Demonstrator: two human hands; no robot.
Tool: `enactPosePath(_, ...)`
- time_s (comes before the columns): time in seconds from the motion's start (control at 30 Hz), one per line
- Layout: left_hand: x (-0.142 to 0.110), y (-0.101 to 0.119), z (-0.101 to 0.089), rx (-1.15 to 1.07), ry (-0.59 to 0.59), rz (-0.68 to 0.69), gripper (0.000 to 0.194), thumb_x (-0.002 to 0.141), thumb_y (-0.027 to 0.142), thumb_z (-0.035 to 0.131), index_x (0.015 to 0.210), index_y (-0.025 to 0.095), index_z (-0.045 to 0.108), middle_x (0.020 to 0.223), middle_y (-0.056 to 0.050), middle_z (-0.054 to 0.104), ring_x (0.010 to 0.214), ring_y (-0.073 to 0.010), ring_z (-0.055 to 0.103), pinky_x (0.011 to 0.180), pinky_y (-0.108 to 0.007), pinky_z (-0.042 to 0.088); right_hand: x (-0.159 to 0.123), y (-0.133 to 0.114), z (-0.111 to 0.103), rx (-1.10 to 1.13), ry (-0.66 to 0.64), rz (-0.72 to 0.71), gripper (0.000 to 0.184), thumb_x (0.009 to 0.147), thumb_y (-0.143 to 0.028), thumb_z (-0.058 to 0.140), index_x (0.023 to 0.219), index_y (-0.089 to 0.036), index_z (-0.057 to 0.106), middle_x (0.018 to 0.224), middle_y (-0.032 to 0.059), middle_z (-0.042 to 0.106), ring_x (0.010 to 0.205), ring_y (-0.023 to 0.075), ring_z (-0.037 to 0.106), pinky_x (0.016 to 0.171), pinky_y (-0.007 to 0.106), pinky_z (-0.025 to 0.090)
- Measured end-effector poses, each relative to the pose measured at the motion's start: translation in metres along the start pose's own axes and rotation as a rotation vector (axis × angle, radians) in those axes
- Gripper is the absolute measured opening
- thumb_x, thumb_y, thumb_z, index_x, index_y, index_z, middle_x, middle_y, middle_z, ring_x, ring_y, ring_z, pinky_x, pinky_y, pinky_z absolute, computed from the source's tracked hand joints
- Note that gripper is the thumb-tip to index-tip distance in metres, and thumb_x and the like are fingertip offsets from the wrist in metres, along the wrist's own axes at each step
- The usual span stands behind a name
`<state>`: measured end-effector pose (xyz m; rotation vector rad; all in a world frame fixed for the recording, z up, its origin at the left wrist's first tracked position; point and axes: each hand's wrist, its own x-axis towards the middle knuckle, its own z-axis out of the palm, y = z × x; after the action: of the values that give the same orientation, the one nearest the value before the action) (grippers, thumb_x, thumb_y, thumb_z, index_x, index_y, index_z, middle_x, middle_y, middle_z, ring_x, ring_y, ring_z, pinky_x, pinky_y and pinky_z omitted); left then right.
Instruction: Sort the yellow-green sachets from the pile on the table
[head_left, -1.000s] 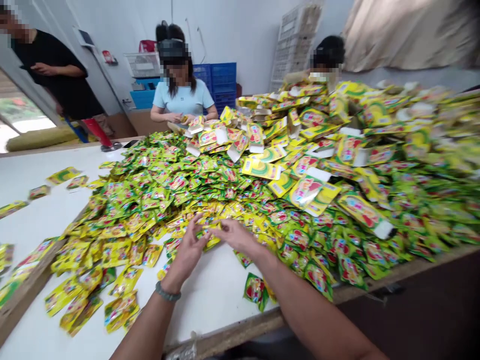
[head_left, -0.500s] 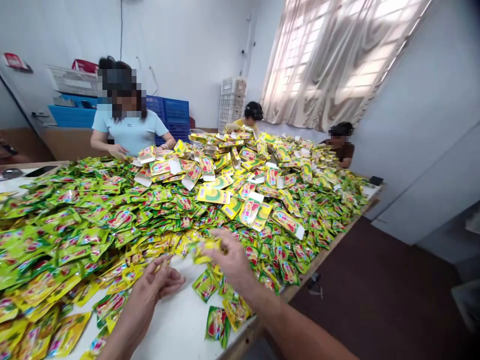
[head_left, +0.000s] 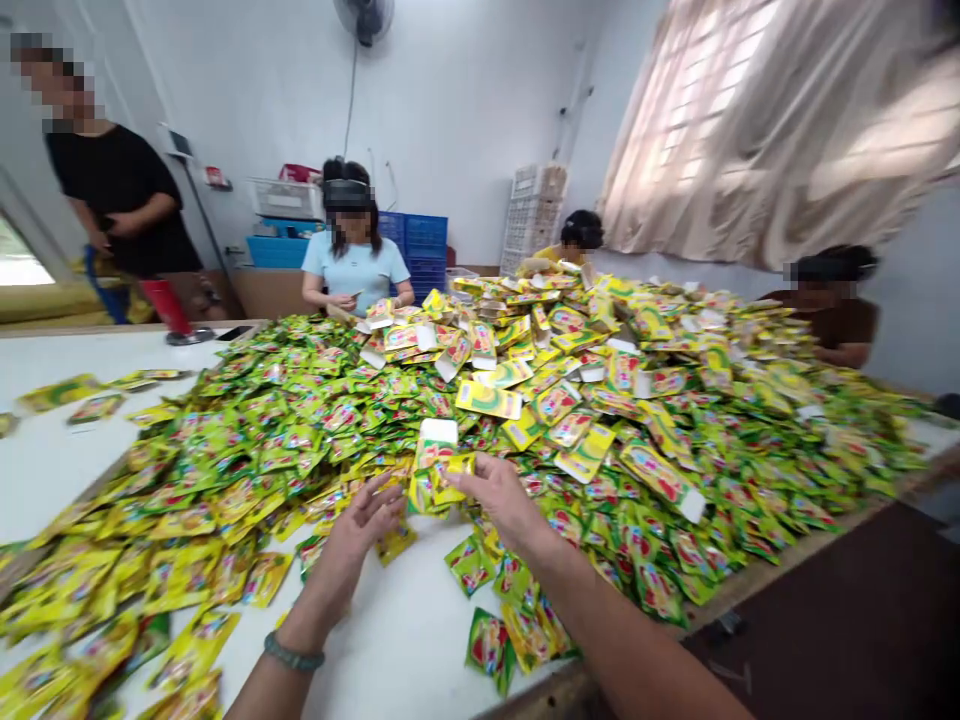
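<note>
My right hand (head_left: 506, 500) pinches a small yellow sachet (head_left: 460, 466) between thumb and fingers. Just behind that sachet is a yellow-green carton (head_left: 435, 455) with its white flap up; whether my right hand also grips the carton, I cannot tell. My left hand (head_left: 367, 520) is to the left, palm turned inward, fingers apart and slightly curled, with nothing visible in it. A yellow sachet (head_left: 396, 541) lies on the white table (head_left: 405, 620) beside its fingertips. Several green and yellow sachets (head_left: 491, 645) lie below my right wrist.
A big heap of green sachets (head_left: 277, 400) covers the table, with printed cartons (head_left: 555, 400) piled on top. Yellow sachets (head_left: 180, 570) spread at the left. Co-workers sit behind the heap, and a person in black (head_left: 120, 200) stands far left. The table's wooden edge (head_left: 592, 690) runs at right.
The view has swung left. A carton with a white flap that lay on the heap now stands close to my hands. My left hand's fingers have opened; my right still has a yellow sachet.
</note>
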<state>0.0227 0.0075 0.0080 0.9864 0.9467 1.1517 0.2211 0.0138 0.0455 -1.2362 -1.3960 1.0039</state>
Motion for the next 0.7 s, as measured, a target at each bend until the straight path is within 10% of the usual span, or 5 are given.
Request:
enactPosePath(0.1,0.003,0.001,-0.007,-0.054,-0.015,0.015,0.062,0.063,0.037,0.077,0.116,0.016,0.053,0.103,-0.012,0.069,0.087,-0.022,0.066,0.071,-0.028,0.052,0.005,0.01,0.042,0.209,-0.252,0.087,0.035,0.068,-0.046,0.066,0.083,-0.014,0.063,0.077,0.0032,0.063,0.071,0.0173,0.057,0.063,0.027,0.045)
enactPosePath(0.2,0.007,-0.001,-0.017,-0.049,0.065,-0.011,0.053,0.061,0.033,0.079,0.105,0.014,0.056,0.084,-0.009,0.072,0.071,-0.0192,0.067,0.066,-0.027,0.051,0.014,0.027,0.053,0.215,-0.203,0.047,0.035,0.068,-0.044,0.068,0.089,-0.016,0.063,0.081,0.0038,0.063,0.079,0.0195,0.058,0.068,0.029,0.047)
enactPosePath(0.43,0.01,-0.006,-0.02,0.215,0.042,-0.049,0.035,0.063,0.037,0.076,0.087,0.014,0.064,0.079,-0.005,0.069,0.065,-0.0152,0.062,0.061,-0.023,0.047,0.036,0.049,0.026,0.194,0.094,-0.039,0.035,0.073,-0.048,0.061,0.092,-0.019,0.053,0.071,-0.001,0.055,0.066,0.0149,0.053,0.057,0.024,0.043)
enactPosePath(0.7,0.008,-0.011,-0.015,0.357,0.032,-0.055,0.036,0.068,0.044,0.071,0.083,0.012,0.063,0.068,-0.001,0.06,0.056,-0.0092,0.05,0.051,-0.018,0.038,0.034,0.05,0.008,-0.294,-0.202,-0.081,0.019,0.076,-0.036,0.06,0.086,-0.019,0.059,0.062,-0.0045,0.046,0.059,0.011,0.041,0.052,0.021,0.028)
